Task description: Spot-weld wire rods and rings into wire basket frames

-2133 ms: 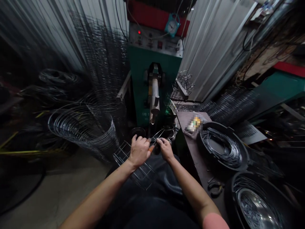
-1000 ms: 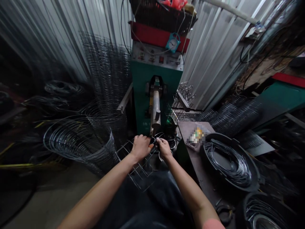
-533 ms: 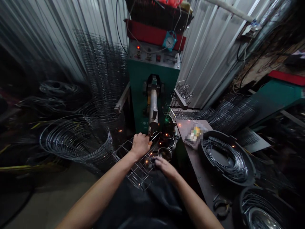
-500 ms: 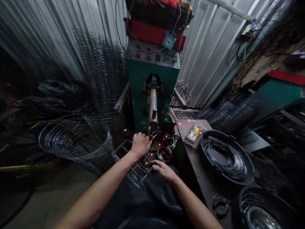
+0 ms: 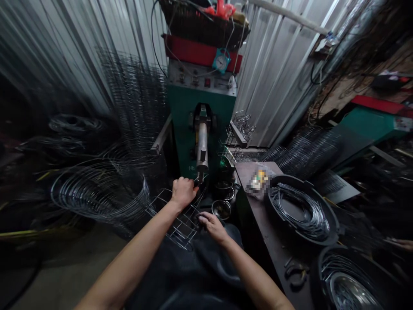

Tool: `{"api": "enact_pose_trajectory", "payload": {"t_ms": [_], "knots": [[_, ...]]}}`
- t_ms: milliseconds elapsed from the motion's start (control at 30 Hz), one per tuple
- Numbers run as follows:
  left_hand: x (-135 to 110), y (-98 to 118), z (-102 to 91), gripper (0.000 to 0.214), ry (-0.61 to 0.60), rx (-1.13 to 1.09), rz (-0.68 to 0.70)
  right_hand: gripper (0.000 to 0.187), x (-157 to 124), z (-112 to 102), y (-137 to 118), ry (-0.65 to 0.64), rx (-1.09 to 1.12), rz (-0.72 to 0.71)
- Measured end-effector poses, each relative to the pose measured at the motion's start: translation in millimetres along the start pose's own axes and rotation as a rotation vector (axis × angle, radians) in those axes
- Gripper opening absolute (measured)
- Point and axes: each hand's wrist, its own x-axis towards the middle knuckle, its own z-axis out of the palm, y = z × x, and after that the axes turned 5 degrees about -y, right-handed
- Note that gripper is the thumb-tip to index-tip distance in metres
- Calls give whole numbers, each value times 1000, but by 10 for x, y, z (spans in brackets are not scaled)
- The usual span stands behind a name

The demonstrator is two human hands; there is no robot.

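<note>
A wire grid (image 5: 181, 229) of thin metal rods hangs tilted above my dark apron, its upper end under the electrode arm (image 5: 202, 144) of a green spot welder (image 5: 180, 103). My left hand (image 5: 183, 192) is closed on the grid's upper part, just left of the electrode tip; its fingertips are partly hidden. Lower down, my right hand (image 5: 211, 224) pinches at the grid's right edge with thumb and fingers together. Beyond that hand sits a round metal bowl (image 5: 221, 209).
Stacked wire rings (image 5: 100, 189) lie to the left. At right, a bench (image 5: 264, 228) bears a black tray (image 5: 334, 234) of curved wires, pliers (image 5: 297, 275) and another wire-filled tray (image 5: 318, 275). A second green machine (image 5: 371, 125) stands farther right.
The glowing sparks around the electrode and bowl are gone. The view has shifted slightly, and my right hand sits a little closer to the grid. My left hand keeps its grip.
</note>
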Motion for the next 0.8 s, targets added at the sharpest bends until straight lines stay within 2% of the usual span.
{"api": "enact_pose_trajectory", "payload": {"t_ms": [167,233,300,367,400,467,533,600,667,733,800], "knots": [[70,-19,20,30,7,-23,2,45,40,40,11,-27,40,8],[64,-41,19,29,8,-28,1,45,19,85,39,11,10,-23],[-44,-73,17,32,43,-53,29,44,-68,148,77,75,-22,-58],[-300,-124,48,43,162,-107,100,41,-223,212,114,129,-27,-65],[-479,-160,88,52,260,-143,149,39,-314,242,125,149,-11,-56],[-894,-254,227,65,497,-223,207,37,-485,289,120,197,54,-24],[-1300,-348,427,73,612,-279,228,36,-601,320,69,260,164,19],[-1629,-376,623,83,536,-254,294,38,-658,335,-14,338,302,85],[-1858,-300,732,90,412,-184,404,41,-700,334,-94,388,396,151],[-1984,-169,700,86,263,-135,509,42,-745,294,-148,372,370,180],[-2030,-109,543,65,159,-106,482,43,-720,197,-177,279,222,152]]}}
